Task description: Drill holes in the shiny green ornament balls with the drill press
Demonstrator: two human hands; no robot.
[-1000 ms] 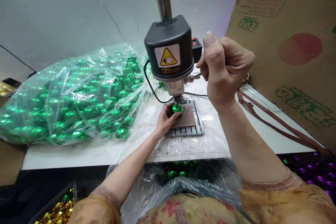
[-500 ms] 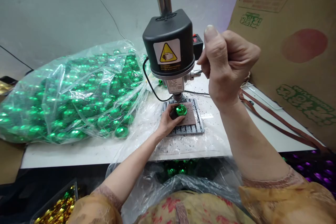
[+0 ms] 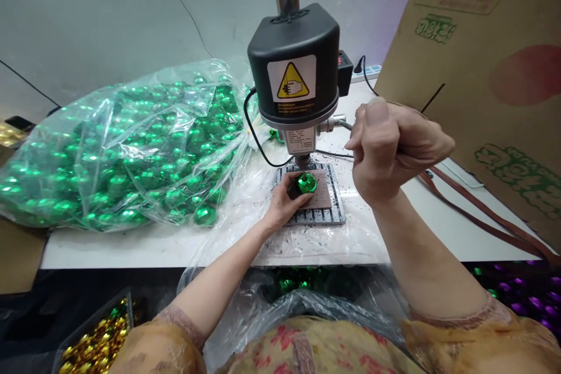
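Observation:
Between the thumb and fingers of my left hand (image 3: 284,203) is a shiny green faceted ball (image 3: 307,183). The ball rests over a brownish pad (image 3: 322,194) on the slotted metal base (image 3: 336,210) of a small bench drill press (image 3: 293,64). Just above and behind the ball is the drill's chuck (image 3: 302,160); whether a bit touches the ball I cannot tell. My right hand (image 3: 394,146) is closed around the feed lever (image 3: 344,124) at the machine's right side, most of the lever hidden by my fingers.
A clear bag of green balls (image 3: 131,152) lies on the left of the white table (image 3: 131,251). Dark shavings are scattered around the base. A cardboard box (image 3: 482,87) and brown straps (image 3: 477,210) are at right. Below sit gold balls (image 3: 94,342) and purple balls (image 3: 526,295).
My right hand has come down with the lever, uncovering a plug and power strip behind. My left hand still holds the ball under the chuck. The view has shifted slightly.

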